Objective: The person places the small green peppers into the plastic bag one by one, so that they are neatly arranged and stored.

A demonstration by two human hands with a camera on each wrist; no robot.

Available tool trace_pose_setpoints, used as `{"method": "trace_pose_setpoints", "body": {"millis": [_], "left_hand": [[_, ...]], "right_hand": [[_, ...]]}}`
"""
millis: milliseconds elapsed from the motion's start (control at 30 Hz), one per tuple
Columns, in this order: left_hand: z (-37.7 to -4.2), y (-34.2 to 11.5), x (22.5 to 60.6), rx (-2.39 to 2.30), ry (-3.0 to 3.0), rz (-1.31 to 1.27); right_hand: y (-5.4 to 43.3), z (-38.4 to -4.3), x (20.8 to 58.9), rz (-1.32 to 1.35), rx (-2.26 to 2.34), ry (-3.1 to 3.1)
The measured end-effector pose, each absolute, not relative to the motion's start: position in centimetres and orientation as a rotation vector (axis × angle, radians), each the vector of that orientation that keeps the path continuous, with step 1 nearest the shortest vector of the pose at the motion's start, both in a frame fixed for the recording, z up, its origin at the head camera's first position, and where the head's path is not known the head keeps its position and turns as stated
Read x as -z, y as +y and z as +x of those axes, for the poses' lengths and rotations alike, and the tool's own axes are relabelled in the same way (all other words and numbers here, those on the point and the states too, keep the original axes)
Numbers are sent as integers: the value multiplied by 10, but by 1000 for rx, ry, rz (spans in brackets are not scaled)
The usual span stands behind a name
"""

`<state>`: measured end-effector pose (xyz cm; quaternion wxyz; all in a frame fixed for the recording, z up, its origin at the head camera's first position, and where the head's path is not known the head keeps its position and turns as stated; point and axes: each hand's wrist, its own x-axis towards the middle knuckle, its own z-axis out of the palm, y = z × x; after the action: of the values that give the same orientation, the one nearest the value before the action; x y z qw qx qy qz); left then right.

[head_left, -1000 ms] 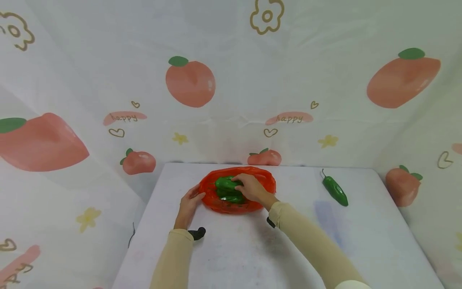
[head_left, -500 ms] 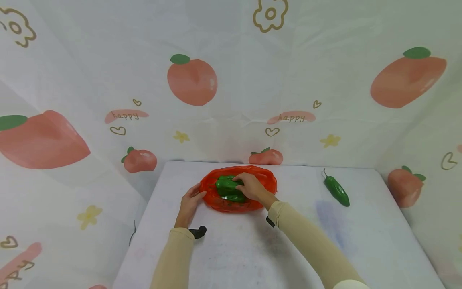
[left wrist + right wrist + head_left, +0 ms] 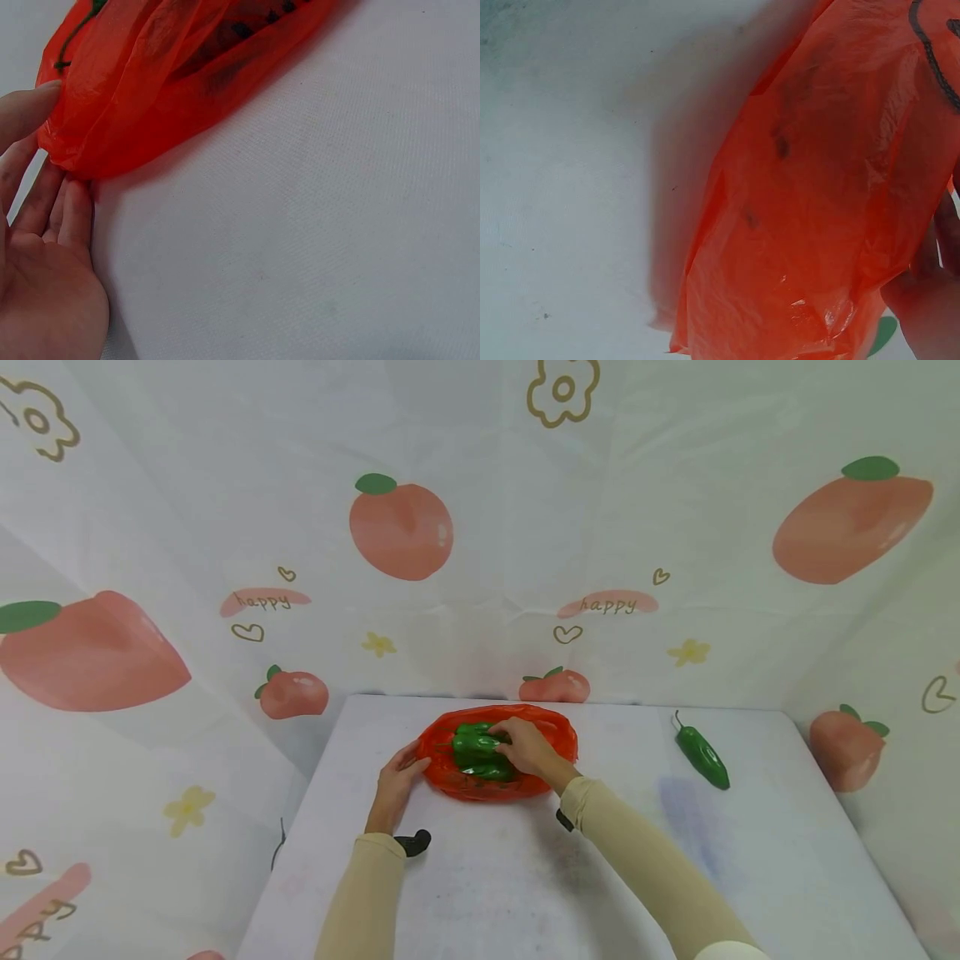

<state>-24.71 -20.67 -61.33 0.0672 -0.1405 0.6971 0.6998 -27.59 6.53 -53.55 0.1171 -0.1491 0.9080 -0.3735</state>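
A red plastic bag (image 3: 450, 790) lies with its mouth spread at the far middle of the white table. Several glossy green peppers (image 3: 489, 772) lie inside it. My left hand (image 3: 393, 783) holds the bag's left edge, thumb over the rim and fingers outside. In the left wrist view the thumb and fingers lie either side of the red plastic. My right hand (image 3: 527, 750) reaches into the bag, fingers and thumb at the right end of a green pepper (image 3: 474, 747), gripping it. In the right wrist view the bag's wall (image 3: 795, 210) hides the fingertips.
One long green pepper (image 3: 702, 758) with a thin curved stem lies on the table (image 3: 480, 893) to the right of the bag. A white cloth (image 3: 480, 560) printed with fruit hangs behind and at both sides.
The gripped pepper has turned slightly in the bag, and more of another pepper shows behind it. Both hands stay almost where they were. The head view has shifted a little.
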Motion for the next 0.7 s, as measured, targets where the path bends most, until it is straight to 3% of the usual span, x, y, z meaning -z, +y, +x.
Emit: {"method": "trace_pose_setpoints", "body": {"millis": [400, 700], "left_hand": [[-249, -208, 615, -2111, 2077, -453], [-248, -208, 615, -2120, 2072, -455]], "right_hand": [[69, -276, 534, -464, 1106, 2684], [70, -277, 527, -611, 725, 3014]]}}
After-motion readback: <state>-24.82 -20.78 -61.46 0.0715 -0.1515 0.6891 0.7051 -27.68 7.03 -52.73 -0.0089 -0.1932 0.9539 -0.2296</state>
